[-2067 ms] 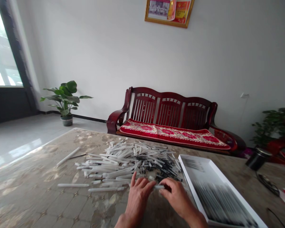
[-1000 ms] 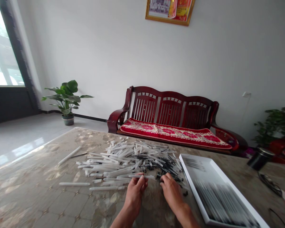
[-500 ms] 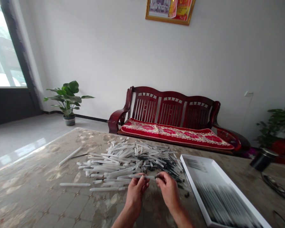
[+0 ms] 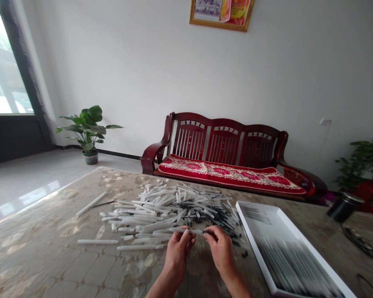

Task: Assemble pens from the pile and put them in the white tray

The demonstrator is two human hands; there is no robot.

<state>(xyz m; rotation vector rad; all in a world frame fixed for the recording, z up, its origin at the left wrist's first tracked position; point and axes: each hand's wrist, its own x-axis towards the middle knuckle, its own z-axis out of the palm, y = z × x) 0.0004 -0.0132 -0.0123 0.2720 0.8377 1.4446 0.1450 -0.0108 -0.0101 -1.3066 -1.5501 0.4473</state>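
Note:
My left hand (image 4: 179, 248) is closed around a white translucent pen (image 4: 195, 231) held level just above the table. At the pen's right end, my right hand (image 4: 219, 246) pinches a small dark part, which its fingers mostly hide. Beyond both hands spreads a heap of white pen barrels (image 4: 161, 207), with black pen parts (image 4: 219, 217) mixed in on its right side. To the right of my right hand lies a shallow white box (image 4: 255, 248) holding rows of slim dark-and-clear pens (image 4: 298, 265).
The patterned tablecloth (image 4: 81, 265) carries a few loose barrels (image 4: 98, 241) at the left. A black cylinder (image 4: 345, 207) and a dark cable (image 4: 359, 242) are at the far right. Behind the table stands a red wooden bench (image 4: 224, 142); a potted plant (image 4: 90, 132) is at the left.

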